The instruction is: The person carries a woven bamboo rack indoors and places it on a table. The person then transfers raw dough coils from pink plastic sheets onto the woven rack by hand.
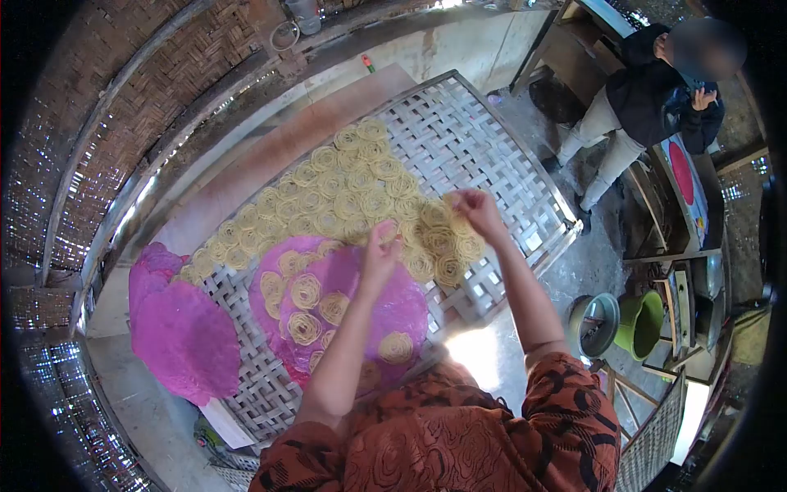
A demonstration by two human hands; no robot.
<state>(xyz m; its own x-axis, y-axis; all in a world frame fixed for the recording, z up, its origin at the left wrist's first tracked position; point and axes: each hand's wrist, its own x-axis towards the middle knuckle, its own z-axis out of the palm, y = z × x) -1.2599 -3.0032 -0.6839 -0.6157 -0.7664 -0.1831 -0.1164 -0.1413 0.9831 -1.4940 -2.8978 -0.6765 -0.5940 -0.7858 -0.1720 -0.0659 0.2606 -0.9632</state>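
Rows of round, pale yellow noodle-like coils cover part of a woven lattice tray. My right hand is at the right edge of the rows, its fingers closed on a yellow coil. My left hand is above the near edge of the rows, with its fingers curled; whether anything is between them is too small to tell. Below my left hand lies a purple sheet with several loose coils scattered on it.
Another purple sheet hangs over the tray's left end. A person stands at the upper right, beyond the tray. A green bucket and a grey basin are on the floor at the right.
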